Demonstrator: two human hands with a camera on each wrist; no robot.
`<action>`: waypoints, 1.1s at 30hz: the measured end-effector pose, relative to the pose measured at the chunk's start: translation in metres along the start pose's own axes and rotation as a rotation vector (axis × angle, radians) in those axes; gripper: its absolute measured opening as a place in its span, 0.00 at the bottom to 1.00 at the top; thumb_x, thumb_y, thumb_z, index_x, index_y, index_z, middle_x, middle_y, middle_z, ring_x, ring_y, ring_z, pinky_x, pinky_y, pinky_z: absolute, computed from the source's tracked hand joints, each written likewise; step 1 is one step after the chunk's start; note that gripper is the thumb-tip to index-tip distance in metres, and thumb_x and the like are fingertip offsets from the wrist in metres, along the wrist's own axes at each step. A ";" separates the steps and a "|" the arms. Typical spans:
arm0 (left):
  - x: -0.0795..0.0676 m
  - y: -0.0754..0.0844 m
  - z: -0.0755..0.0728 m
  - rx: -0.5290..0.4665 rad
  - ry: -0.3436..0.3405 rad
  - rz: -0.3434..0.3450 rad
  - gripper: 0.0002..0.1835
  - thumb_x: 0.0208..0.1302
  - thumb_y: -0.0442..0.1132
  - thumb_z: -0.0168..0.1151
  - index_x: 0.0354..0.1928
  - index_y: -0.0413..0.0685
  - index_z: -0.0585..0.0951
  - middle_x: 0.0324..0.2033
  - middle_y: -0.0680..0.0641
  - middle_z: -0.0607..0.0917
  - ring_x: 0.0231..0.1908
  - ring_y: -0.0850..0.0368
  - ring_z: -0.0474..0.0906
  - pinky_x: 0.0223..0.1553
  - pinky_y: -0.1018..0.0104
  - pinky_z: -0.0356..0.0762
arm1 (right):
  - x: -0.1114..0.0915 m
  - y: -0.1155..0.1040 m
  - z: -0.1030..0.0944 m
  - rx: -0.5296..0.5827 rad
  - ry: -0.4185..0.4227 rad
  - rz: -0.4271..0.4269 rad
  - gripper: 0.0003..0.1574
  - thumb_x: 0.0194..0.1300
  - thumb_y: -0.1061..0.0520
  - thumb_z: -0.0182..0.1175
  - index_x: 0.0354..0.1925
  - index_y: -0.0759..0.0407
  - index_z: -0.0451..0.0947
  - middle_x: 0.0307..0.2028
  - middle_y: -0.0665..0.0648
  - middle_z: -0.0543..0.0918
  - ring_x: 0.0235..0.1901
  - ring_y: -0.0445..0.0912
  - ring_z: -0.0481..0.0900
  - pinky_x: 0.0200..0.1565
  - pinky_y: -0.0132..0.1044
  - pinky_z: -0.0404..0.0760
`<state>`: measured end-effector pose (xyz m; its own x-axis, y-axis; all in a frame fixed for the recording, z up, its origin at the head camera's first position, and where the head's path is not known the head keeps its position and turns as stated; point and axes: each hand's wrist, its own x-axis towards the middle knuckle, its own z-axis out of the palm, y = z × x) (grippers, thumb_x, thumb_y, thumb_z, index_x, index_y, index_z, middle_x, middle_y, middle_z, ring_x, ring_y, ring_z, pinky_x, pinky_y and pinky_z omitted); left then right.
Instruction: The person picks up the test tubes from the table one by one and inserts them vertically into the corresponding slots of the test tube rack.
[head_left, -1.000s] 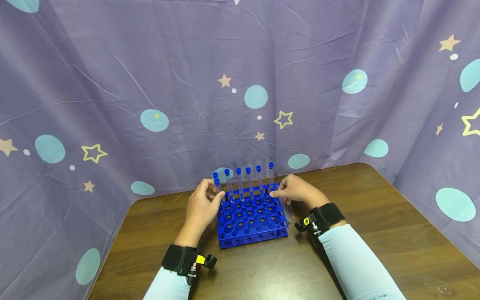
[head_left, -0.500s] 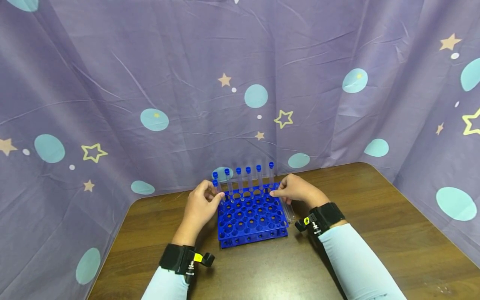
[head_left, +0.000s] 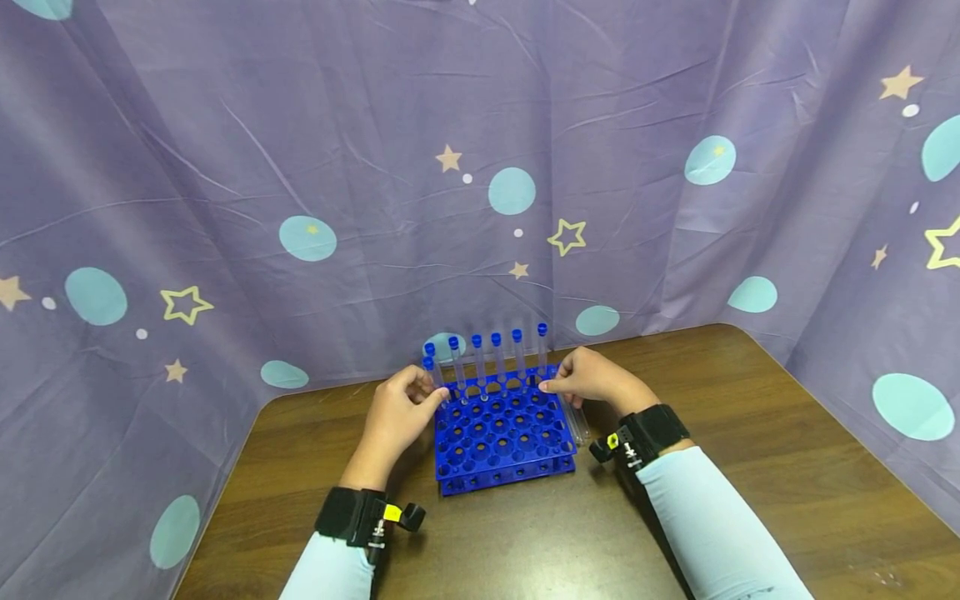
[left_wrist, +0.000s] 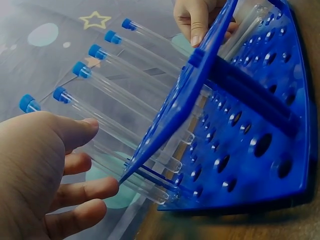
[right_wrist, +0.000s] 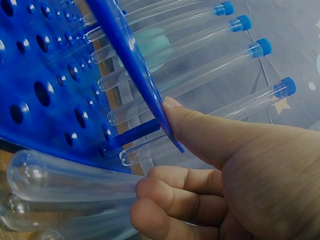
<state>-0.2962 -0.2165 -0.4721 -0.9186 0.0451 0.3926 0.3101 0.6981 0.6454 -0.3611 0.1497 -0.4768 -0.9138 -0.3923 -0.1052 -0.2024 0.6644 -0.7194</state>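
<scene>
A blue test tube rack (head_left: 517, 457) stands on the wooden table. Across its back row rise several clear test tubes (head_left: 478, 358) with blue caps. My left hand (head_left: 397, 412) is at the rack's left end, thumb and fingers about a capped test tube (head_left: 428, 363) that leans slightly; the left wrist view hides much of it behind the hand. At the rack's back right corner my right hand (head_left: 598, 381) grips the upper plate's edge. In the right wrist view, the thumb (right_wrist: 192, 122) presses the plate while the fingers curl below.
Loose clear tubes (right_wrist: 37, 175) lie on the table along the rack's right side, right by the right fingers. A purple curtain (head_left: 375, 167) with stars and dots hangs just behind the table. Bare wood (head_left: 495, 542) shows in front of the rack.
The left wrist has shifted slightly left and back. The capped tube at the left hand has tipped a little left at its top. The right hand and rack stay almost still.
</scene>
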 end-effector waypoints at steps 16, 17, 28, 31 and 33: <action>0.000 -0.001 -0.002 0.061 -0.053 -0.039 0.14 0.68 0.48 0.85 0.41 0.52 0.87 0.37 0.51 0.92 0.36 0.56 0.86 0.42 0.58 0.85 | 0.001 0.000 0.000 -0.008 0.002 -0.003 0.29 0.76 0.39 0.76 0.25 0.58 0.87 0.21 0.56 0.88 0.24 0.51 0.90 0.41 0.50 0.91; 0.000 -0.001 -0.003 0.059 -0.062 -0.050 0.16 0.67 0.50 0.86 0.42 0.52 0.87 0.38 0.51 0.92 0.37 0.56 0.86 0.42 0.57 0.85 | 0.001 0.000 -0.001 -0.009 0.002 -0.001 0.29 0.76 0.39 0.76 0.25 0.58 0.87 0.21 0.56 0.88 0.24 0.51 0.90 0.40 0.49 0.91; -0.003 -0.019 -0.017 -0.025 -0.204 -0.125 0.27 0.54 0.57 0.93 0.47 0.55 0.87 0.39 0.50 0.87 0.38 0.53 0.82 0.41 0.60 0.80 | -0.001 -0.002 -0.001 -0.001 -0.005 0.009 0.28 0.76 0.40 0.76 0.25 0.57 0.88 0.22 0.57 0.89 0.25 0.52 0.91 0.40 0.47 0.91; -0.003 -0.026 -0.024 -0.052 -0.255 -0.121 0.25 0.57 0.54 0.91 0.48 0.52 0.88 0.38 0.50 0.86 0.36 0.54 0.82 0.39 0.61 0.81 | -0.001 -0.001 -0.001 0.007 -0.005 0.004 0.28 0.75 0.40 0.77 0.26 0.57 0.88 0.22 0.56 0.88 0.24 0.51 0.90 0.39 0.47 0.91; -0.003 -0.030 -0.029 -0.084 -0.309 -0.124 0.25 0.60 0.52 0.90 0.51 0.49 0.89 0.37 0.49 0.87 0.34 0.52 0.84 0.37 0.61 0.83 | -0.001 0.000 -0.001 0.010 -0.004 0.004 0.28 0.75 0.40 0.77 0.26 0.57 0.88 0.21 0.55 0.88 0.24 0.50 0.90 0.39 0.47 0.91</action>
<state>-0.2962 -0.2582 -0.4739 -0.9774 0.1867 0.0989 0.1985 0.6509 0.7328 -0.3609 0.1502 -0.4760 -0.9132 -0.3922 -0.1106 -0.1954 0.6596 -0.7258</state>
